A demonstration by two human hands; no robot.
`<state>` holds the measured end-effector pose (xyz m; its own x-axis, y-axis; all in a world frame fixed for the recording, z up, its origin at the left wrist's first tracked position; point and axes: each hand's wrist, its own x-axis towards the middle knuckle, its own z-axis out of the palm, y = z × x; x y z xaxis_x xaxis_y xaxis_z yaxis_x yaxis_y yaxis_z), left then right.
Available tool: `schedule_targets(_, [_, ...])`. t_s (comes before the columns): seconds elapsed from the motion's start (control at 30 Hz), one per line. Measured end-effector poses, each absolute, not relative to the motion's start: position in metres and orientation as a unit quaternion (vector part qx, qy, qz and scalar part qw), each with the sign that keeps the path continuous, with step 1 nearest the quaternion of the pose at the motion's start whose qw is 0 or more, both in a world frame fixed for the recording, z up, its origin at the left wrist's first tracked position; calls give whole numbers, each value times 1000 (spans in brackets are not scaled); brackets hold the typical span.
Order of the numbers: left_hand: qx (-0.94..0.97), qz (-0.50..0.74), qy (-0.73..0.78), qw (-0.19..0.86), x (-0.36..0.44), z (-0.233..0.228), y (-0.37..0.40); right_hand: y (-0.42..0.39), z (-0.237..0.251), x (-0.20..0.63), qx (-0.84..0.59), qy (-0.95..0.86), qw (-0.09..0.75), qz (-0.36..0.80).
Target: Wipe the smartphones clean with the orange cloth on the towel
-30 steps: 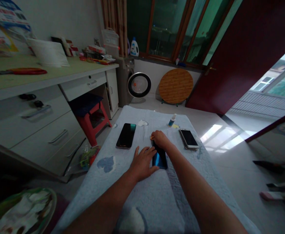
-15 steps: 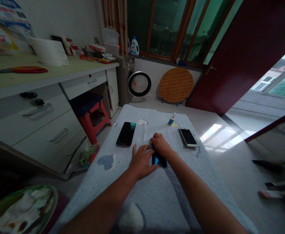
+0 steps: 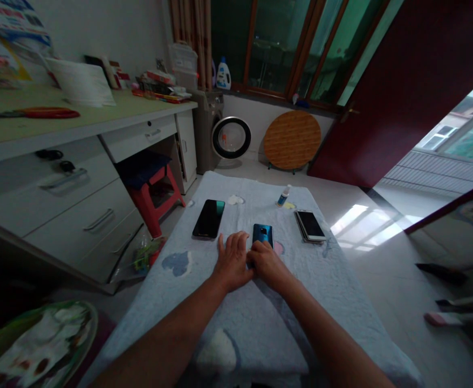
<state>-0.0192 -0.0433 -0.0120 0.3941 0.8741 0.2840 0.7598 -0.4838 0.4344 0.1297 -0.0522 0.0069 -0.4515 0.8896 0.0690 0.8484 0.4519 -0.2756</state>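
A blue smartphone [image 3: 263, 231] lies back side up on the cloth-covered table, its dark camera block near the far end. My right hand [image 3: 266, 264] rests over its near half with the fingers curled down and pressed together; whatever they hold, if anything, is hidden. Along the phone's left edge lies my left hand [image 3: 233, 261], fingers stretched out and thumb pointing toward the right hand. To the left is a larger black smartphone [image 3: 209, 219], screen up. On the right, a white-framed smartphone [image 3: 310, 225] lies on top of another flat device. A small spray bottle [image 3: 283, 196] stands farther back.
A pale blue patterned cloth [image 3: 244, 323] covers the table. Left of it stand a white desk [image 3: 78, 205] and a red stool [image 3: 159, 199]. A bin [image 3: 86, 345] with waste is at lower left. Behind are a washing machine [image 3: 207, 118] and a round wooden tabletop [image 3: 293, 140].
My right hand has slid from the phone's far end toward me, uncovering its camera end. My left hand has stayed beside the phone, shifting only slightly.
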Motion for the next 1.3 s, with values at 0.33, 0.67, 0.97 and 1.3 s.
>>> schedule_targets(0.33, [879,132,400,222,-29,1,-34,-56,15,129,-479,-863,85,138])
schedule_targets(0.67, [879,100,392,253,-30,-3,-26,-75,13,130,-520,-829,143,151])
schedule_targets(0.97, [858,151,412,265,-31,-5,-30,-39,23,123,-573,-808,81,112])
schedule_targets(1.3, [842,299,433,117,-22,-8,-35,-26,29,135,-583,-795,93,140])
